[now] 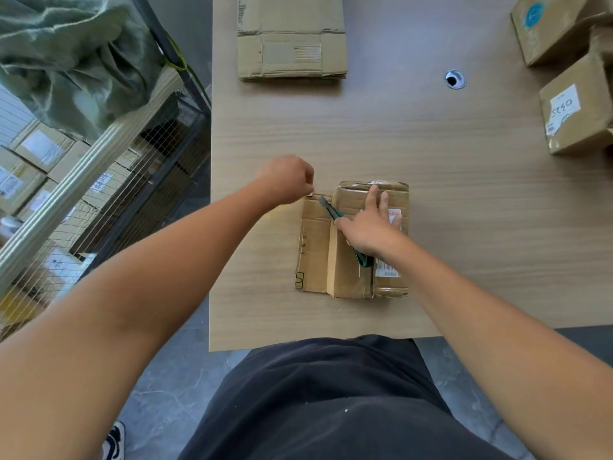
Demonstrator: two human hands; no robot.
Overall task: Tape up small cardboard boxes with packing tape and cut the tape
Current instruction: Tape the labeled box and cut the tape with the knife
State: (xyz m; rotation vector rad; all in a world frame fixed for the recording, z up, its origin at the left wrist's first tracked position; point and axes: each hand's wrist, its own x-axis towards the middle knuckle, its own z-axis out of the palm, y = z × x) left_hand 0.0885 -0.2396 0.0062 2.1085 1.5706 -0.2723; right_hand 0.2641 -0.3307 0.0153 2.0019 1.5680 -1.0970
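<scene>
A small cardboard box [384, 287] lies on the wooden table [431, 194], partly on a flattened piece of cardboard [313, 247]. My right hand [368, 224] rests on the box top with fingers stretched forward while the thumb and palm hold a green-handled utility knife [331, 210], its blade pointing up and left. My left hand [287, 182] is curled just left of the box's far corner and pinches the end of a clear tape strip [321, 194] stretched to the box. The tape roll is hidden.
A stack of flattened cartons [292, 38] lies at the table's far side. Taped, labelled boxes [577, 104] stand at the right edge. A cable hole [455, 79] sits between them. Left of the table are a wire cage of boxes [66, 207] and a green sack [73, 51].
</scene>
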